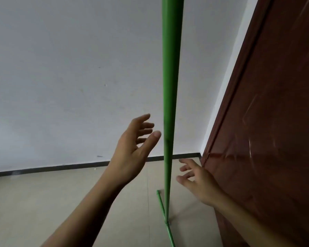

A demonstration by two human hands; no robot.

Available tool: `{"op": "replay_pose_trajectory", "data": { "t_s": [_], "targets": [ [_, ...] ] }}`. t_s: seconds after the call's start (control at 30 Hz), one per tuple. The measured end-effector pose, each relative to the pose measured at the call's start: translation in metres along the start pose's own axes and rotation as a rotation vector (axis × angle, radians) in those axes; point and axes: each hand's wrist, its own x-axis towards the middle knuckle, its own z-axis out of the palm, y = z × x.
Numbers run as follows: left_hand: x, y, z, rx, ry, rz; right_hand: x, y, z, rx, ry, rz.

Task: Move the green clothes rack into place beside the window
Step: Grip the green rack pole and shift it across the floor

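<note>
1. Wall (61, 77) — pale and plain, meeting a tiled floor (43, 202) at a dark skirting strip. No window shows in this view, so how near the rack stands to its final spot cannot be judged.
2. Door (275, 122) — reddish-brown and glossy, close on the right of the rack.
3. Green clothes rack (169, 104) — one upright pole stands on the floor in the corner between wall and door, joined at its base to a thin foot bar (161, 205). The top is out of frame. The tubing looks smooth, stiff and probably light, but tall, hence likely to tip. A grip on the pole with both hands, one above the other, should keep it steady.
4. Left hand (132, 148) — spread open just left of the pole, not touching, holding nothing.
5. Right hand (198, 180) — lower, open, fingers loosely spread just right of the pole, empty.
</note>
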Motion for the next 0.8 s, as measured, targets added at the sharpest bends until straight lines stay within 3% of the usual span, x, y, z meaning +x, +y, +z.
{"op": "replay_pose_trajectory", "data": {
  "t_s": [0.13, 0.2, 0.8],
  "targets": [
    [0.026, 0.026, 0.014, -0.054, -0.111, 0.097, 0.027, -0.018, 0.011, -0.258, -0.231, 0.017],
    [0.032, 0.031, 0.019, -0.083, -0.11, 0.114, 0.038, -0.023, 0.015, -0.309, -0.223, 0.009],
    [0.0, 0.006, -0.068, -0.011, 0.25, 0.05, 0.075, -0.081, 0.101, -0.263, -0.338, -0.395]
  ]
}}
